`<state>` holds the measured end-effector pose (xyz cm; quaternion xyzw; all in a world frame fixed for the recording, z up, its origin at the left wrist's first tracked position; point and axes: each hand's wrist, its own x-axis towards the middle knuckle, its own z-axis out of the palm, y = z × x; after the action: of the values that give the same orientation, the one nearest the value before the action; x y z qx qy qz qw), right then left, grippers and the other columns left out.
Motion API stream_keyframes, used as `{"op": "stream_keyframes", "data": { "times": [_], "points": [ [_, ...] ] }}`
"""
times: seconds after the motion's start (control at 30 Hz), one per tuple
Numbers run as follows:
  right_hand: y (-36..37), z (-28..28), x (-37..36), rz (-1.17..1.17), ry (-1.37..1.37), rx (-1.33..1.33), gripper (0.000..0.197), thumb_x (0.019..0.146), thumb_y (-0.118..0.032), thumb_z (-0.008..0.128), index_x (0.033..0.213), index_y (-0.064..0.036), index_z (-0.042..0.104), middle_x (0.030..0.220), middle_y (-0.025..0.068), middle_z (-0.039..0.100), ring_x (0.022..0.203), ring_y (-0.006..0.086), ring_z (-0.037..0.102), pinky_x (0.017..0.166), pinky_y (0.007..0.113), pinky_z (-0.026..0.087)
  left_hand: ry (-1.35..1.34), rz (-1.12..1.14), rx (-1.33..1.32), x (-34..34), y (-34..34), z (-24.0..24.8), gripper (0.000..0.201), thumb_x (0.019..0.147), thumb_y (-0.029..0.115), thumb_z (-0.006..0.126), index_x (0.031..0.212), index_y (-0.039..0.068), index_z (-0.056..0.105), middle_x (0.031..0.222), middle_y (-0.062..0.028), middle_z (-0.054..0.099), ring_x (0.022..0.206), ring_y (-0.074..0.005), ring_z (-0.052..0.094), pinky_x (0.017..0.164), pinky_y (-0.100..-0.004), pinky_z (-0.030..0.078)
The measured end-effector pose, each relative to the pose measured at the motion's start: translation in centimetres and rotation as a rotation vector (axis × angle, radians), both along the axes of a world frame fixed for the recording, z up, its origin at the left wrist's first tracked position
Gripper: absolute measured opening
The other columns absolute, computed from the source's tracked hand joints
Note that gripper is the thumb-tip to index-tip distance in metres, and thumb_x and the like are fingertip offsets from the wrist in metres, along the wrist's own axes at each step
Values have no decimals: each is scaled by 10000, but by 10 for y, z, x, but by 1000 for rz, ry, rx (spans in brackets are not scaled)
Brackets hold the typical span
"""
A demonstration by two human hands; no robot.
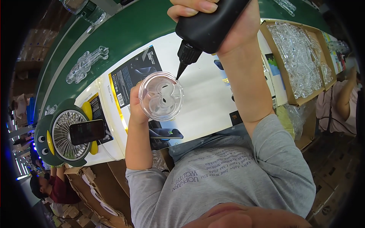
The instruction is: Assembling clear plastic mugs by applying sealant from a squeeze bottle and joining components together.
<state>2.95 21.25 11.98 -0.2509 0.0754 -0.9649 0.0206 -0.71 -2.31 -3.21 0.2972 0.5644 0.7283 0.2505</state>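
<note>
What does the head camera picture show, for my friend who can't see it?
A person's left hand holds up a round clear plastic piece, while the right hand tips a black squeeze bottle so its pointed nozzle meets the piece's edge. Below lies a white work surface with a penguin-shaped fan and a cardboard box of clear parts.

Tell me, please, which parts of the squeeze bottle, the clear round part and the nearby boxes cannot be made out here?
Head view only:
- black squeeze bottle: upper body cut off by the top edge and wrapped by the right hand.
- clear round part: far rim covered by the left hand.
- clear pieces in the cardboard box: too small to tell apart.
</note>
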Motion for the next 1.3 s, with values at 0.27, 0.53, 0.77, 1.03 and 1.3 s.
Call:
{"op": "stream_keyframes", "data": {
  "times": [0.27, 0.53, 0.77, 1.03, 1.3],
  "points": [
    [2, 0, 0, -6, -6, 7, 288, 869, -274, 348, 711, -64, 468, 548, 25, 413, 493, 137, 395, 560, 279, 367, -19, -13, -45, 3, 9, 11, 381, 651, 203, 729, 929, -30, 615, 872, -150, 627, 828, -257, 598, 771, -370, 484],
    [-1, 0, -1, 34, -3, 20, 296, 871, -278, 340, 710, -62, 464, 545, 30, 413, 488, 142, 387, 553, 281, 359, 162, -248, -30, 5, 13, 21, 495, 830, 342, 589, 1083, -82, 552, 1031, -170, 605, 942, -230, 581, 838, -319, 439],
    [-2, 0, -1, 43, -9, 19, 298, 872, -277, 340, 710, -59, 464, 547, 33, 418, 490, 143, 390, 553, 280, 361, 142, -273, 28, 5, 13, 19, 501, 834, 351, 582, 1088, -79, 552, 1040, -168, 603, 950, -229, 580, 842, -319, 438],
    [-3, -1, -1, 53, 3, 24, 304, 875, -280, 336, 710, -60, 466, 544, 32, 418, 489, 143, 397, 548, 277, 365, 131, -285, -12, 6, 11, 26, 523, 833, 373, 580, 1086, -83, 553, 1043, -169, 599, 954, -233, 572, 845, -327, 428],
    [-6, 0, -1, 72, -25, 33, 305, 877, -284, 323, 713, -63, 455, 545, 32, 413, 485, 145, 395, 542, 276, 370, 117, -335, 26, 7, 13, 22, 512, 811, 369, 617, 1078, -65, 569, 1032, -167, 599, 928, -228, 575, 810, -322, 435]
  ]
}}
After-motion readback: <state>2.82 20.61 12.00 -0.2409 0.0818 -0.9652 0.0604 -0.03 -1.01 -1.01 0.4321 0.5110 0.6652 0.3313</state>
